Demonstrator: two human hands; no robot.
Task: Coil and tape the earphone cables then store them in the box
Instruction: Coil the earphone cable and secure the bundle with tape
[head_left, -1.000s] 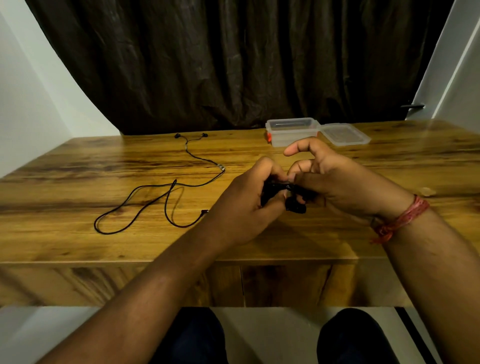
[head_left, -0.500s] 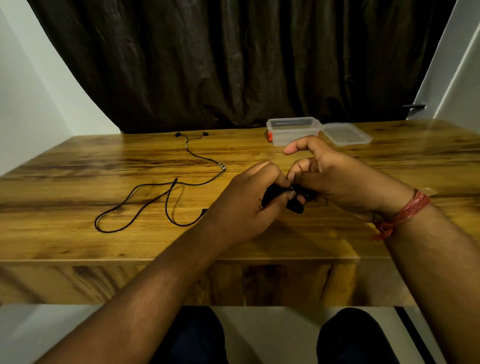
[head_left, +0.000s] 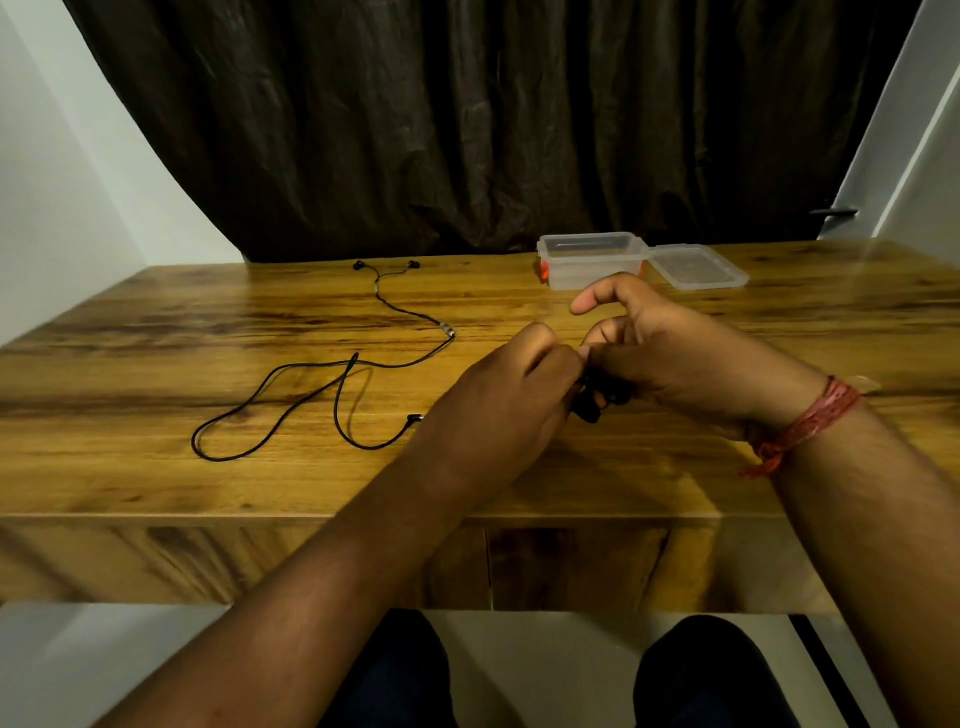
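One clear box (head_left: 592, 262) stands open, contents unclear, lid (head_left: 698, 266) beside it.

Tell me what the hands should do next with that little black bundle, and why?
Probably finish wrapping the tape round the black bundle, since the left hand and right hand both pinch it above the table, while the box waits open.

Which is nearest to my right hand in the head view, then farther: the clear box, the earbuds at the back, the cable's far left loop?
1. Clear box, just behind the right hand.
2. Earbuds, back left.
3. Cable loop, far left.
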